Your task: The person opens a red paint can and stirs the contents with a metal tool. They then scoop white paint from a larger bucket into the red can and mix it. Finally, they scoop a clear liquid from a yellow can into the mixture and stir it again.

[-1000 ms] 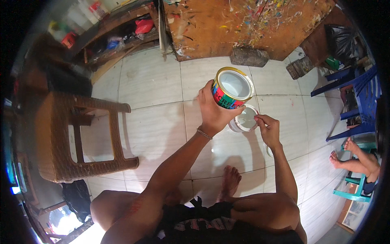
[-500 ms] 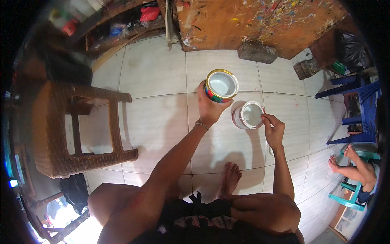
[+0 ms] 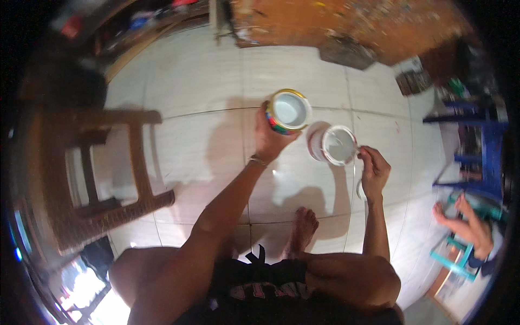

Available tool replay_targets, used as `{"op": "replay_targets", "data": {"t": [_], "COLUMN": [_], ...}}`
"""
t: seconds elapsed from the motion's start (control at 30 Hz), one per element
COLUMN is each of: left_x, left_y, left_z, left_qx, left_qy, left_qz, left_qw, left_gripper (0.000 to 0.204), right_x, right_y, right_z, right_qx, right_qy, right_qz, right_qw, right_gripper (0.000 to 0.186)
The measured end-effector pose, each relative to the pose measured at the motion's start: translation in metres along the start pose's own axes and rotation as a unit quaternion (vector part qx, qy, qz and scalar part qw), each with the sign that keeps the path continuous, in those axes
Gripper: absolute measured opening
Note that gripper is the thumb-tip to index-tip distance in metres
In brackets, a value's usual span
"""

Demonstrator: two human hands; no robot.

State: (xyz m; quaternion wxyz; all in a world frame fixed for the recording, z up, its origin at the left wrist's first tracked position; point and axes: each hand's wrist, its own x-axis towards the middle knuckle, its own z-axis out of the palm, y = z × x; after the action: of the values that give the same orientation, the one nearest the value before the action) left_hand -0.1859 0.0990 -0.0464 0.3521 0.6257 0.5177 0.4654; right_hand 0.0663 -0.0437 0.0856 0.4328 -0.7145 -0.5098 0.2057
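Note:
My left hand [image 3: 269, 138] grips the side of a colourful can [image 3: 290, 111] with a gold rim, open at the top, its pale inside showing. To its right is a white tub [image 3: 340, 146] with reddish marks, also open and pale inside; I cannot tell whether it rests on the floor. My right hand [image 3: 374, 170] is closed in a pinch at this tub's right rim, on something too small to make out. A pale curved loop shows beside the right wrist. My bare foot [image 3: 300, 230] is on the tiles below.
A brown plastic stool [image 3: 138, 162] is at left. At the back are a paint-spattered board [image 3: 303, 21], dark blocks [image 3: 346, 54] and a cluttered shelf. Blue chairs [image 3: 487, 151] stand at right; below them another person's bare legs [image 3: 468, 227] show beside a teal stool [image 3: 452, 254].
My left hand has drawn the colourful can leftward and toward me, widening the gap from the white tub. My right hand remains at that tub's rim. The view has shifted and blurred.

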Motion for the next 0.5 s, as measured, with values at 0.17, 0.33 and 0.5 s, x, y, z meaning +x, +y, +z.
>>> {"op": "replay_targets", "data": {"t": [0.17, 0.33, 0.5], "left_x": [0.009, 0.011, 0.003], "left_y": [0.055, 0.083, 0.113], "left_z": [-0.024, -0.040, -0.034], "left_qx": [0.027, 0.058, 0.068], "left_qy": [-0.051, -0.125, -0.166], "left_qz": [0.038, 0.100, 0.115], "left_qw": [0.998, 0.985, 0.977], "left_gripper": [0.108, 0.119, 0.120], "right_x": [-0.007, -0.005, 0.006], "right_y": [0.005, -0.014, -0.054], "right_z": [-0.012, -0.041, -0.066], "right_qx": [0.075, 0.282, 0.297], "right_qy": [0.093, 0.231, 0.199], "right_qz": [0.069, 0.187, 0.129], "right_qw": [0.990, 0.912, 0.925], "right_gripper": [0.023, 0.023, 0.025]}}
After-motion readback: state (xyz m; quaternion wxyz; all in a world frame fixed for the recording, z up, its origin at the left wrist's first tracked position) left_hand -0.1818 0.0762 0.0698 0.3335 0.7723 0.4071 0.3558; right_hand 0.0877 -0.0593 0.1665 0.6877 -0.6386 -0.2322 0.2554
